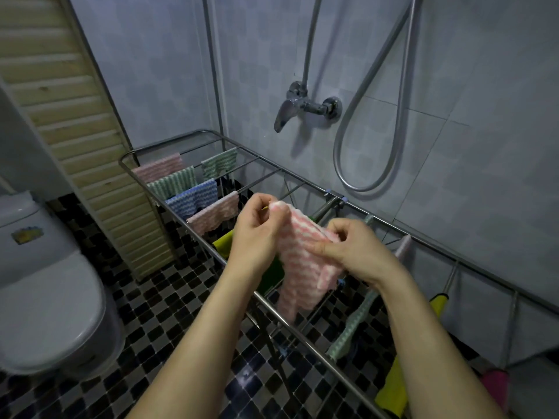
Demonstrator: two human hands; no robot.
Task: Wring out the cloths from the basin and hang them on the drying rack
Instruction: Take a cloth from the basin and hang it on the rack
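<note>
Both my hands hold a pink-and-white striped cloth (299, 261) above the metal drying rack (472, 261). My left hand (257, 234) pinches its upper left corner, and my right hand (357, 252) pinches the upper right edge. The cloth hangs down between them over the rack's near rail. Several cloths hang on the rack's far bars: a pink one (157, 170), a green one (174, 184), a blue one (193, 199), another pink one (214, 217) and a green one (219, 163). The basin is not in view.
A yellow-green cloth (223, 243) hangs under my left hand. More cloths hang at the right: green (354, 325), yellow (393, 388), pink (496, 385). A toilet (45, 297) stands at left. A shower tap (305, 107) and hose are on the tiled wall. The floor is checkered tile.
</note>
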